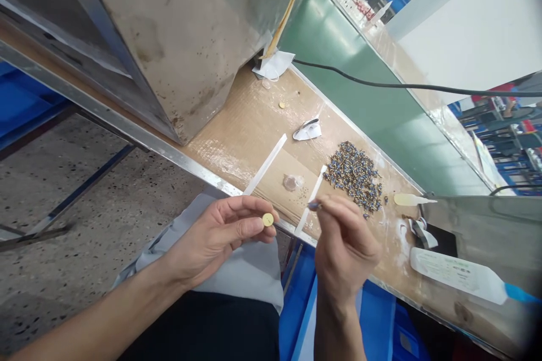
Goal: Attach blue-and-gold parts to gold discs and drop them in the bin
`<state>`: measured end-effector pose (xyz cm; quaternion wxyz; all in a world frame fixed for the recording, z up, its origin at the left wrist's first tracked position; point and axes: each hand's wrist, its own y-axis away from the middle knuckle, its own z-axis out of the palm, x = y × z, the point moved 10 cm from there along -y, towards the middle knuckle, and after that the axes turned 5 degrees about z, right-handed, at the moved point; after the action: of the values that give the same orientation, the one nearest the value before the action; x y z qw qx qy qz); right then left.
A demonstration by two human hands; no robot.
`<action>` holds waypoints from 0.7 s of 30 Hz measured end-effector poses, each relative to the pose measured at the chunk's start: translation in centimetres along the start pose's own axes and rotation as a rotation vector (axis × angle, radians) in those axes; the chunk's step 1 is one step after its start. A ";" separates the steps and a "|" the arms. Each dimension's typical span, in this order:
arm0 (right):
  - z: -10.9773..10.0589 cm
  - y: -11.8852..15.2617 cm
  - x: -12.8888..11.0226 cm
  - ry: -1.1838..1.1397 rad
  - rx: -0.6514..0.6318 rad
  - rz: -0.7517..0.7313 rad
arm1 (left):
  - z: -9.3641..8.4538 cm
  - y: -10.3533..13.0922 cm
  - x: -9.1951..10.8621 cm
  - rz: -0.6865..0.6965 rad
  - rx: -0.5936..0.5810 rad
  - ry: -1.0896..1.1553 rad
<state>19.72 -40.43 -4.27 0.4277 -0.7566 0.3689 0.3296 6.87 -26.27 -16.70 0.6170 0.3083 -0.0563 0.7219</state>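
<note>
My left hand (235,225) pinches a small round yellow disc (267,219) between thumb and fingertips, its flat face turned up. To the right, my right hand (345,237) is closed with a small dark-blue and gold piece (313,206) at its fingertips. The hands are apart, over the table's front edge. Beyond my right hand lies a pile of small blue and gold pieces (353,175) on the brown table (237,118). A small clear round item (292,182) lies between two white strips. Another yellow disc (282,105) rests farther back.
A crumpled white wrapper (307,130) lies mid-table. At the right are a yellowish dropper bottle (409,199) and a large white bottle (459,273). A metal box (182,22) stands at the left. A black cable (372,84) crosses above a green panel (334,39).
</note>
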 end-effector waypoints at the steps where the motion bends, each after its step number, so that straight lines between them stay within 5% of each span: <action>1: 0.5 0.5 -0.4 -0.050 -0.049 0.013 | 0.4 -0.1 0.0 0.004 -0.003 0.010; 21: 2.8 2.4 -0.8 -0.278 -0.292 0.006 | 2.3 -0.2 0.0 0.032 -0.011 -0.008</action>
<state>16.76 -38.59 -5.72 0.3593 -0.7567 0.2566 0.4821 7.88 -27.34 -14.90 0.6068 0.3070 -0.0675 0.7300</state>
